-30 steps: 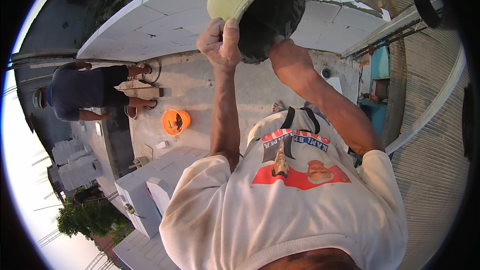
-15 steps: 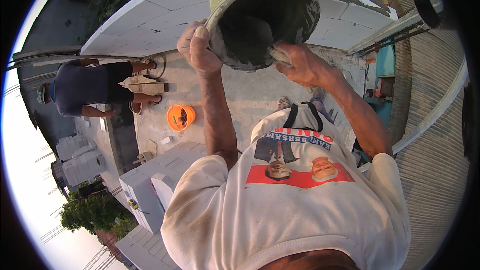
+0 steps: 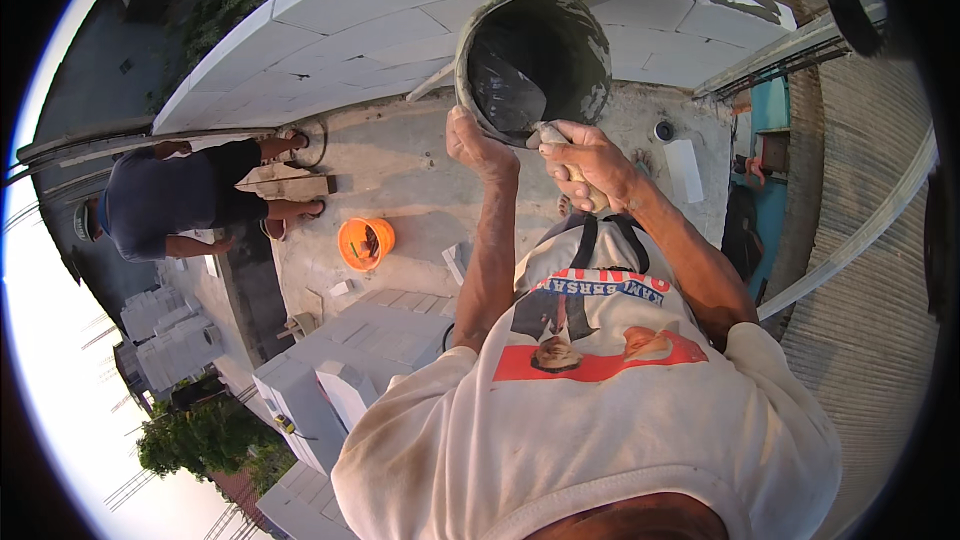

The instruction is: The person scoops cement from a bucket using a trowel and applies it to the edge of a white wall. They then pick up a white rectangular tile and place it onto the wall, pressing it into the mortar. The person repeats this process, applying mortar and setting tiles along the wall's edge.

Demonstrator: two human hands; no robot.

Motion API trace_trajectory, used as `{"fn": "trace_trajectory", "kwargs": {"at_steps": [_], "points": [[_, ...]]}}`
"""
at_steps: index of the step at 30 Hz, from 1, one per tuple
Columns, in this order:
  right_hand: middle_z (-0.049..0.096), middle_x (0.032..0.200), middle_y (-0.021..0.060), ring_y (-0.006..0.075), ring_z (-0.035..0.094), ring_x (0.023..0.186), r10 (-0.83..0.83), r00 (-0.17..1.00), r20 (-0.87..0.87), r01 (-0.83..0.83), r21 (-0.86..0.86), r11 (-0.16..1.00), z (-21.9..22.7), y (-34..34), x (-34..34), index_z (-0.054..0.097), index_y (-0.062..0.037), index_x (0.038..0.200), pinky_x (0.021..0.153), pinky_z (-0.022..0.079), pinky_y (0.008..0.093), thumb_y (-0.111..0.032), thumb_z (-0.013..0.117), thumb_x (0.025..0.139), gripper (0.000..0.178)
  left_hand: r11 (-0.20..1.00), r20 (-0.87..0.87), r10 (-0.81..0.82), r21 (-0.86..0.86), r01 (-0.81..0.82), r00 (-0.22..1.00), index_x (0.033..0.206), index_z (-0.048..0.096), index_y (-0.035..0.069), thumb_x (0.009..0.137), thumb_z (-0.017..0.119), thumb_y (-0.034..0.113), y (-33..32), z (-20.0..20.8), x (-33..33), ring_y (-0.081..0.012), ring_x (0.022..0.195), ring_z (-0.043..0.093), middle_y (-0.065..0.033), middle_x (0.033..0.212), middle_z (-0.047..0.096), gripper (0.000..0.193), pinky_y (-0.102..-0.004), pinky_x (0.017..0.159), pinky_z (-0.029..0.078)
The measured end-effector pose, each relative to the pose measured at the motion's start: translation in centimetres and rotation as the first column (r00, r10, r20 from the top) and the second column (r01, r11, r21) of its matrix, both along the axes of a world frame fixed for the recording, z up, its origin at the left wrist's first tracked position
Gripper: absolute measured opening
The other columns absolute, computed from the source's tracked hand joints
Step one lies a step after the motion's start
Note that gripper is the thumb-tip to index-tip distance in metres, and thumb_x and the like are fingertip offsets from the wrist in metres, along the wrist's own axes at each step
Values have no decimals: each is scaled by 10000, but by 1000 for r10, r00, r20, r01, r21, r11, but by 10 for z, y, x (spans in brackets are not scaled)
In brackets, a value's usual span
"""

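Observation:
A mortar-smeared bucket (image 3: 590,60) is held up in front of me, its mouth turned toward my view and its inside dark. My left hand (image 3: 482,147) is closed on the bucket's lower left rim. My right hand (image 3: 590,162) is wrapped round the pale handle of a trowel, at the rim's lower right. The trowel's grey blade (image 3: 508,92) lies inside the bucket, against the left part of its wall. How much mortar is deeper in the bucket is too dark to tell.
A white block wall (image 3: 350,50) runs behind the bucket. An orange bucket (image 3: 352,252) with tools stands on the concrete floor (image 3: 400,175). White blocks (image 3: 370,335) are stacked at lower left. Another person (image 3: 190,190) bends over at left. A metal frame (image 3: 860,230) curves along the right.
The bucket has come lower and a little right, its mouth facing me more. Both hands came down with it. More of the trowel's handle shows in my right hand.

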State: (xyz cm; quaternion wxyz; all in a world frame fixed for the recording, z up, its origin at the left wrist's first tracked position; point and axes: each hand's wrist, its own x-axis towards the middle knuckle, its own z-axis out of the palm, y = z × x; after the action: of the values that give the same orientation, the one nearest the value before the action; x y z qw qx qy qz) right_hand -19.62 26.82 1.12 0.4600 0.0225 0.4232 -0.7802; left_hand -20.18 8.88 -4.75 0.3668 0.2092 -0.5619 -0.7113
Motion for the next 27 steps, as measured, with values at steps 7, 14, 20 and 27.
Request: {"fn": "trace_trajectory", "kwargs": {"at_steps": [7,14,20,27], "points": [[522,723,42,99,482,444,-146,989,11,146,24,989,-11,35,-30,496,76,1383,368,418,296,-149,525,980,461,921,406,65,327,-212,912,1168,674,15,1018,528,424,-44,-61,17,-200,942,666,-81,1101,686,460,-362,777,550],[526,762,48,124,535,521,-412,909,-58,416,95,904,-16,14,-121,419,57,1446,403,460,317,-104,537,931,552,844,605,151,334,-421,782,1213,706,65,973,537,428,-68,-100,81,-266,953,726,-93,1144,732,466,-430,716,578],[554,992,151,176,615,601,-470,878,-83,475,259,841,-18,-14,-201,395,76,1257,416,579,369,-143,568,995,383,833,745,251,160,-530,618,1203,712,57,978,530,403,-49,-80,108,-277,973,730,-113,1162,731,451,-456,759,610],[650,1052,306,302,717,595,-137,956,-261,267,566,780,-16,-21,-214,399,140,1231,457,600,357,-123,524,987,380,762,764,280,191,-619,581,1227,705,49,969,555,415,-42,-75,105,-290,982,733,-117,1187,726,472,-446,761,608]]}}
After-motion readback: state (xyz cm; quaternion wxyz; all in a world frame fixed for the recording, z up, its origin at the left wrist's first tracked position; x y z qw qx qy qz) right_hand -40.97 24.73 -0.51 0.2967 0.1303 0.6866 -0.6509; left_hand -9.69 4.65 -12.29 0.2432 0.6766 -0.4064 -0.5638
